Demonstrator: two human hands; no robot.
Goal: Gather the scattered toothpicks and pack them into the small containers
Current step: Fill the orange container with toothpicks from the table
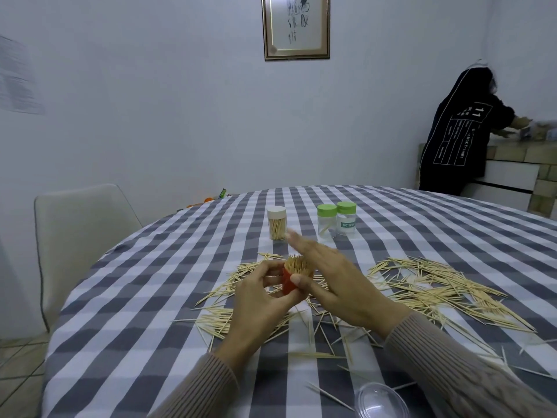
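My left hand (262,292) grips the red container (288,285), its toothpick bundle (299,264) pointing up; my right hand (334,279), flat and open, hovers just beside those tips.

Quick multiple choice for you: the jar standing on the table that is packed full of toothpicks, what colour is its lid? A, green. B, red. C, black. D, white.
D: the jar packed with toothpicks has a white lid, while the two green-lidded jars to its right look nearly empty, and the red container sits in the left hand, not on the table.
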